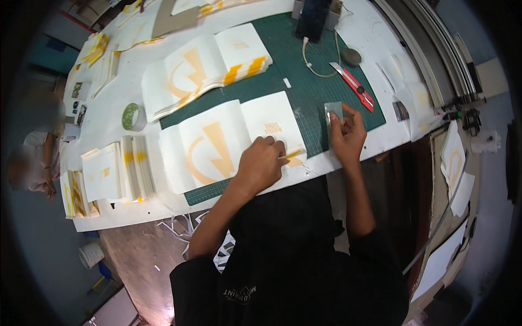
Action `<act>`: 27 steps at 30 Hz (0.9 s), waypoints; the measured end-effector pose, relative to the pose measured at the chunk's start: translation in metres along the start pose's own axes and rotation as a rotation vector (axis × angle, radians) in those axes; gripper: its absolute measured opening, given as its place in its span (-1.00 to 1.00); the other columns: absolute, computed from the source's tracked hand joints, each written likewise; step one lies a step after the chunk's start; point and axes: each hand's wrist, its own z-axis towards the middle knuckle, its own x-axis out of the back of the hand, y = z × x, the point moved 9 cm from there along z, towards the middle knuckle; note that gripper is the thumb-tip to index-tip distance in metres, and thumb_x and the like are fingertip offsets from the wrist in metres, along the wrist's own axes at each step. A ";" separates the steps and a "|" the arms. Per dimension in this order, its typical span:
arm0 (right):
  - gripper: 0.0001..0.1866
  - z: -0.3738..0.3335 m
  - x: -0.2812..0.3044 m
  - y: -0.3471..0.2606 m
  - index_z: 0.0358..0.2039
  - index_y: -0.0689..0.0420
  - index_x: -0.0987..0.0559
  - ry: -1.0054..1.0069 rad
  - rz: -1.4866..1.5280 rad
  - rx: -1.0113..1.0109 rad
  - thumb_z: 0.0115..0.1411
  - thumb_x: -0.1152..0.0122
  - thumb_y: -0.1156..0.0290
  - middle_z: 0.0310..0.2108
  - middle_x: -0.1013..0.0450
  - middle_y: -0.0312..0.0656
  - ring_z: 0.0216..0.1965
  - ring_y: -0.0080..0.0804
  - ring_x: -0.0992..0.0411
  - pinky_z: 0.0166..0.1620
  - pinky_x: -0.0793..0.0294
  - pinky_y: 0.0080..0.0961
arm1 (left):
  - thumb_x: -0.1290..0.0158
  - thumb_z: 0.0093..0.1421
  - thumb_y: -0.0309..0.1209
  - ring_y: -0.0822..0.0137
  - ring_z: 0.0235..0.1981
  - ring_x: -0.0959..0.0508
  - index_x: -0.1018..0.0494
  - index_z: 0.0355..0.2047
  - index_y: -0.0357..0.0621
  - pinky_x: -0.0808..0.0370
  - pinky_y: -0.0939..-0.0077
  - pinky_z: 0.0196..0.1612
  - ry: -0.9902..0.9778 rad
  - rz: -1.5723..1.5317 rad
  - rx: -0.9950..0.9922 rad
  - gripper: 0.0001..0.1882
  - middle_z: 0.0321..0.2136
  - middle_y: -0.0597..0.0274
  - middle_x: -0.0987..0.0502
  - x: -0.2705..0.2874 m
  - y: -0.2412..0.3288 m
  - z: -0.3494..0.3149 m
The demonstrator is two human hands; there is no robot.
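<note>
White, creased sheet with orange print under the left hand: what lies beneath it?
A green gridded cutting mat and the white tabletop show around the white sheet; anything under its middle is covered.

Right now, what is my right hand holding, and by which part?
Your right hand holds a small, flat, greyish piece by its lower right part, leaving its upper end free.

The white counter [359,27] carries a green cutting mat [314,103], a roll of tape [140,118] — green inside — and, at its left corner, stacks of folded, yellow-marked sheets [103,176].
</note>
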 end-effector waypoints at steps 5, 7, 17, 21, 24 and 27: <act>-0.66 -0.004 -0.007 0.006 0.07 0.34 -0.50 -0.005 0.041 -0.010 0.33 -0.31 0.53 -0.52 -0.52 -0.27 -0.53 -0.69 -0.43 -0.48 -0.34 -0.68 | -0.22 0.31 -0.49 0.26 -0.38 -0.54 -0.50 -0.17 -0.23 -0.52 0.43 -0.24 0.477 -0.518 0.115 -0.85 -0.36 0.16 -0.53 0.086 -0.025 -0.034; -0.66 -0.005 -0.002 0.008 0.06 0.35 -0.51 0.002 0.047 -0.041 0.33 -0.32 0.51 -0.52 -0.55 -0.21 -0.51 -0.63 -0.48 -0.46 -0.41 -0.63 | -0.17 0.37 -0.52 0.57 -0.41 -0.49 -0.49 -0.13 -0.23 -0.46 0.63 -0.36 0.885 -0.783 0.134 -0.88 -0.38 0.33 -0.51 0.132 -0.060 -0.060; -0.67 -0.003 -0.005 0.000 0.05 0.35 -0.51 0.003 0.051 0.049 0.34 -0.30 0.51 -0.45 -0.59 -0.12 -0.46 -0.59 -0.53 -0.41 -0.47 -0.60 | -0.23 0.16 -0.68 0.15 -0.33 -0.63 -0.61 -0.30 -0.17 -0.60 0.39 -0.21 1.128 0.200 -0.480 -0.85 -0.32 0.12 -0.62 0.289 0.006 0.026; -0.66 -0.005 -0.010 -0.001 0.07 0.36 -0.52 -0.021 0.073 0.049 0.34 -0.30 0.50 -0.43 -0.59 -0.15 -0.45 -0.61 -0.52 -0.41 -0.46 -0.62 | -0.13 0.24 -0.49 0.05 -0.18 -0.64 -0.68 -0.27 -0.04 -0.59 0.18 -0.08 0.737 0.349 -0.259 -0.86 -0.22 0.13 -0.65 0.224 -0.064 0.127; -0.66 -0.007 -0.018 0.009 0.07 0.36 -0.52 -0.017 0.088 0.012 0.34 -0.30 0.50 -0.46 -0.56 -0.20 -0.47 -0.63 -0.50 -0.43 -0.44 -0.64 | -0.14 0.20 -0.37 0.00 -0.13 -0.62 -0.69 -0.23 -0.07 -0.56 0.12 -0.03 0.488 0.350 -0.058 -0.81 -0.26 0.05 -0.63 0.148 -0.121 0.160; -0.66 -0.005 -0.007 0.014 0.09 0.32 -0.52 0.012 0.036 0.032 0.35 -0.30 0.53 -0.51 -0.46 -0.34 -0.52 -0.73 -0.36 -0.47 -0.33 -0.69 | -0.14 0.32 -0.25 -0.03 -0.09 -0.62 -0.68 -0.17 -0.12 -0.56 0.12 0.02 0.330 0.298 0.038 -0.75 -0.21 -0.01 -0.64 0.112 -0.106 0.163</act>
